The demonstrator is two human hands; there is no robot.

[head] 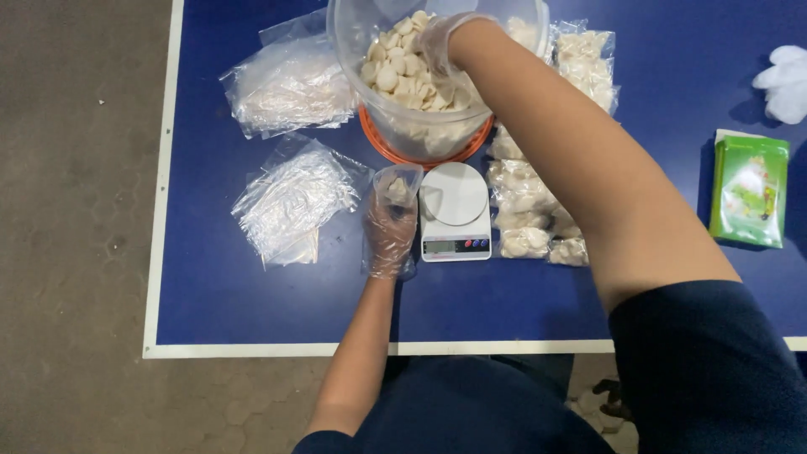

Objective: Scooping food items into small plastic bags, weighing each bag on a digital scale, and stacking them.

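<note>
My right hand [439, 42], gloved in thin plastic, is down inside the clear tub [353, 50] near the table's far edge, fingers curled onto the pale round chips [395, 71]; whether they have closed on any I cannot tell. My left hand [389, 229], also gloved, is clamped around a small clear bag [398, 187] with a few chips in it, held mouth-up just left of the white kitchen scale [455, 210] at mid-table. Judgement: the chips look light, dry and brittle, so take them in a loose scoop, not a squeeze; the bag is limp and slippery, best pinched near its rim. Two stacks of empty bags [290, 197] lie toward the left edge, filled bags [530, 206] right of the scale, a green packet [748, 189] and white cloth [783, 80] near the right edge. My right forearm crosses above the filled bags.
</note>
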